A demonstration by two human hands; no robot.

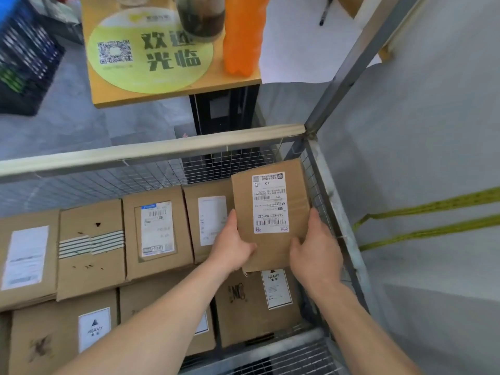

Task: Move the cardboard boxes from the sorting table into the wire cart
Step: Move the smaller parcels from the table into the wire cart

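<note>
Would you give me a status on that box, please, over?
Left hand and right hand grip labelled box by its sides. Held at far right corner of wire cart, above packed boxes. Mesh wall close.

At eleven o'clock, the round green mat reads 欢迎光临. The shipping label on the central cardboard box shows 516-K20-00-032, upside down. The white label at six o'clock and the second label at eight, each on a box, read HEAVY.

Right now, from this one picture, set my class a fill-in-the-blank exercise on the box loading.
The left hand and right hand grip the held box inside the wire ____.
The bottle on the wooden table is coloured ____.
The white label on the lower box beneath it reads ____.
Missing words: cart, orange, HEAVY.
</note>
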